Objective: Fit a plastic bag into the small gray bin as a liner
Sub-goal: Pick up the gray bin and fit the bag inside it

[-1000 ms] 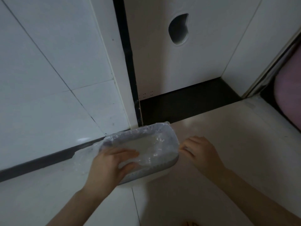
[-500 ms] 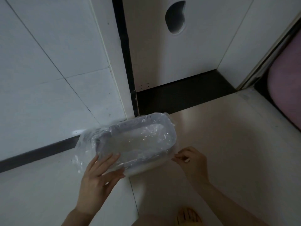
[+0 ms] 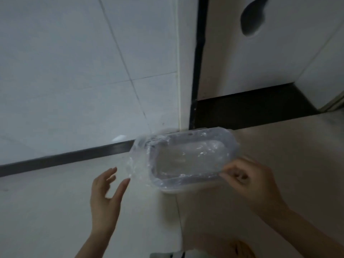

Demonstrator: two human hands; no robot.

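The small gray bin (image 3: 230, 140) stands on the pale floor against the wall corner. A clear plastic bag (image 3: 138, 161) lines its inside and is folded over the rim, with loose film bulging out on the left side. My right hand (image 3: 247, 180) pinches the bag at the bin's near right rim. Left of the bin, my left hand (image 3: 106, 194) hovers with fingers spread, its fingertips just short of the loose film and holding nothing.
A white tiled wall (image 3: 74, 81) with a dark skirting strip (image 3: 65, 158) runs behind the bin. A white cabinet door (image 3: 260, 53) with a cut-out handle stands to the right over a dark plinth (image 3: 251, 107). A foot (image 3: 240, 248) shows at the bottom edge.
My left hand has let go of the bin's near rim and drawn back to the left, fingers apart. My right hand has moved onto the near right rim. The view has swung left.
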